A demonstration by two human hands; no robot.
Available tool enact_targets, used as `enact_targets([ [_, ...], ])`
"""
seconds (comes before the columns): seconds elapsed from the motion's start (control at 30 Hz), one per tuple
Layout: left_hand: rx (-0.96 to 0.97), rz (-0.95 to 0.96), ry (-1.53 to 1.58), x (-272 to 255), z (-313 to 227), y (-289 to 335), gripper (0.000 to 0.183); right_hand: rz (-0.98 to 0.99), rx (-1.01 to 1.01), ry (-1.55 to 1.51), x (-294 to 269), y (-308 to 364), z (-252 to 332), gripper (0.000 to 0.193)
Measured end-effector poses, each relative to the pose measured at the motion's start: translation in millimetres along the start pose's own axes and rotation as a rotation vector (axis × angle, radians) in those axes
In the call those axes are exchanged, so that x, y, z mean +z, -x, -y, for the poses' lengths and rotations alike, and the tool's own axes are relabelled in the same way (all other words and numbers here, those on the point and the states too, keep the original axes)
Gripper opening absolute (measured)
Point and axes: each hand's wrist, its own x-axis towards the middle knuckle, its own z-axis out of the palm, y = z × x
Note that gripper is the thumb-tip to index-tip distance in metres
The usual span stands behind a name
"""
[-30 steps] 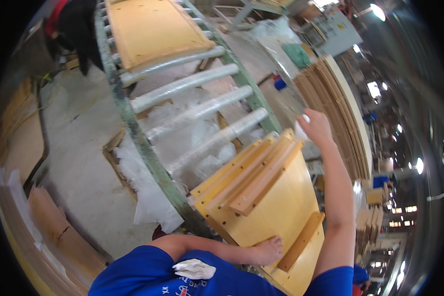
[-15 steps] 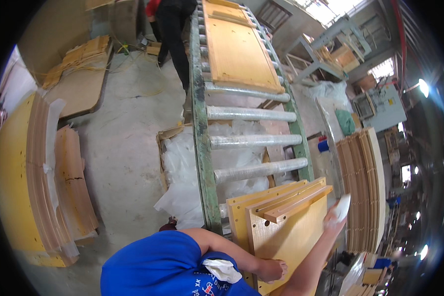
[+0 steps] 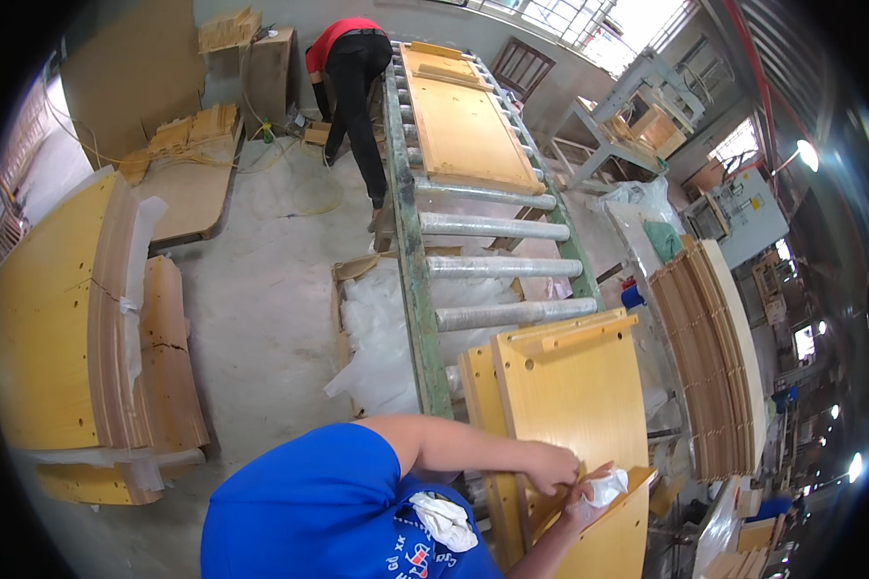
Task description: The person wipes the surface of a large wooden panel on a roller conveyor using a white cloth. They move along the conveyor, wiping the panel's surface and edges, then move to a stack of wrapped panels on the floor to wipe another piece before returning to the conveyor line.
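A yellow wooden panel [image 3: 589,405] lies in front of me on top of another panel [image 3: 485,400]. One wooden strip [image 3: 589,332] crosses its far end. A second raised strip [image 3: 620,521] runs along its near part, beside my hands. My right hand [image 3: 583,502] is closed around a crumpled white cloth [image 3: 606,487] next to this near strip. Just left of it, almost touching, my left hand [image 3: 552,468] is held low over the panel with curled fingers. Whatever its fingertips may pinch is hidden.
A roller conveyor [image 3: 502,265] stretches away, carrying another panel assembly [image 3: 478,125]. A person [image 3: 357,87] in red and black bends beside it. Stacked panels [image 3: 48,318] stand left, stacked brown boards [image 3: 705,357] right. Clear plastic wrap [image 3: 381,309] fills a carton under the rollers.
My right hand has come from the panel's right edge toward me and left, bringing the cloth beside my left hand. My left hand has shifted slightly farther away. The whole view has tilted upward.
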Motion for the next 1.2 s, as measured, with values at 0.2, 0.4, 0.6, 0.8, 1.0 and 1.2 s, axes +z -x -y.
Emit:
enact_targets([
  [0.2,0.101,-0.428,0.044,23.8,-56.0,62.2,0.012,0.055,-0.03,0.072,-17.1,5.1,-33.2,0.039],
  [0.4,-0.329,-0.416,0.14,63.7,-116.2,217.2,0.013,0.121,-0.169,0.221,-30.3,19.5,-33.7,0.04],
  [0.6,-1.815,-0.269,0.176,114.0,-178.4,443.7,0.034,0.027,-0.275,0.345,-16.6,6.1,-52.5,0.045],
  [0.8,-1.968,0.333,0.185,88.1,-244.6,521.1,0.036,0.047,-0.309,0.346,-1.2,17.0,-56.3,0.05],
  [1.0,-1.734,0.139,0.381,81.1,-154.0,493.7,0.042,-0.008,-0.378,0.444,3.6,9.8,-63.9,0.042],
  [1.2,-1.421,-0.296,0.401,29.8,-22.0,454.2,0.034,-0.539,-0.696,0.944,50.9,-58.0,-182.9,0.027],
])
